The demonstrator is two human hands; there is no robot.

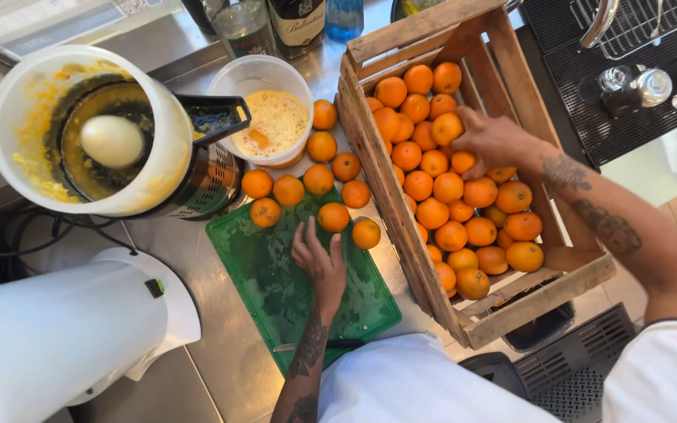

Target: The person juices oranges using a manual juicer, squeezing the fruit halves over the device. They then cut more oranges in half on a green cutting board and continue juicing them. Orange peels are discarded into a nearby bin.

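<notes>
Landmark: going with the green cutting board [276,290] on the steel counter [221,352], everything else is placed off that.
Left hand: left hand [319,262] sits flat on the board's upper middle, fingers spread and loose, not gripping anything. Fingertips point up toward the loose oranges, just short of them.
Loose oranges: a bunch of loose oranges [319,178] lies along the board's far edge and on the counter just past it, a couple resting on the board's top corner right by the fingertips.
Right hand: right hand [489,139] is way off to the right of the board, down inside the wooden crate [401,196]. It's lying palm-down over the fruit with fingers curled onto one orange [447,128], but whether it's properly got hold of it I can't tell.
Crate: sits tilted against the board's right edge, packed with oranges.
Juice tub: a clear plastic tub [272,110] with pulpy orange juice in it, beyond the board's far edge, behind the loose oranges.
Juicer: citrus juicer [92,129] with a white cone, pulp smeared inside the bowl, off the board's far-left corner.
Knife: a knife [327,345] lies on the board's near edge, close to the left forearm.
White appliance: big white appliance [64,337] left of the board.
</notes>
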